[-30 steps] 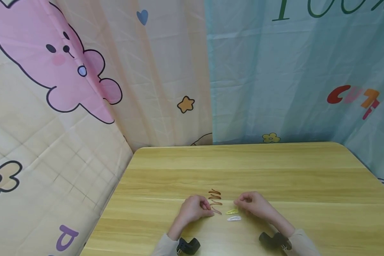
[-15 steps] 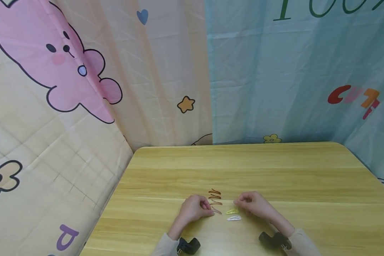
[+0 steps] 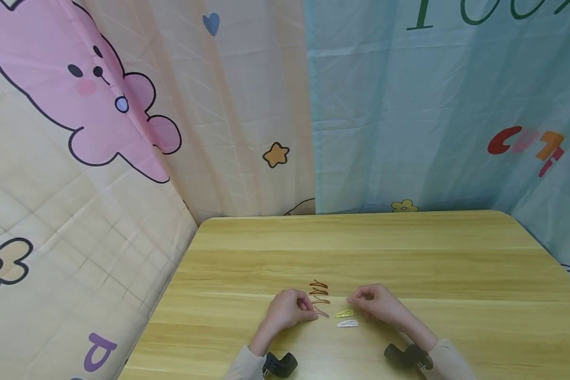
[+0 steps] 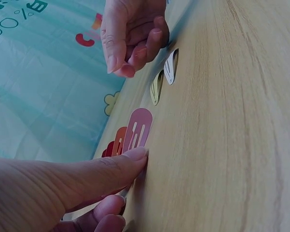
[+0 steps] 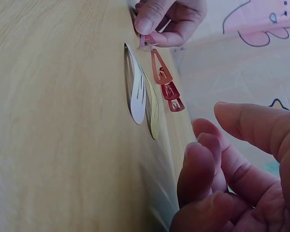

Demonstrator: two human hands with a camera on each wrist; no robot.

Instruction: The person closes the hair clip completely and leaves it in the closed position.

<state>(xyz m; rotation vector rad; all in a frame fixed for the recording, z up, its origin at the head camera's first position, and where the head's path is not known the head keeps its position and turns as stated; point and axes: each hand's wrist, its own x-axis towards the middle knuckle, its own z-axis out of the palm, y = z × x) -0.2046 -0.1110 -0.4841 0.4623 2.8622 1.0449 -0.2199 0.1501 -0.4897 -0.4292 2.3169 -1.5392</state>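
Observation:
My left hand (image 3: 288, 309) pinches the end of a pink snap hair clip (image 4: 140, 121) between thumb and fingers, at the near end of a column of clips. Beyond it lie an orange snap clip (image 5: 160, 67) and two red snap clips (image 5: 170, 91), one behind the other. My right hand (image 3: 377, 302) hovers over the table with loosely curled fingers; its thumb and forefinger are apart in the right wrist view, with nothing between them. Between the hands are a yellow snap clip (image 3: 344, 313) and, nearer me, a white snap clip (image 3: 347, 323).
The wood-grain table (image 3: 408, 264) reaches back to printed curtains, a cream one (image 3: 247, 105) and a blue one (image 3: 385, 105). A black wrist camera (image 3: 280, 365) sits on the left wrist, and another black camera (image 3: 406, 358) on the right.

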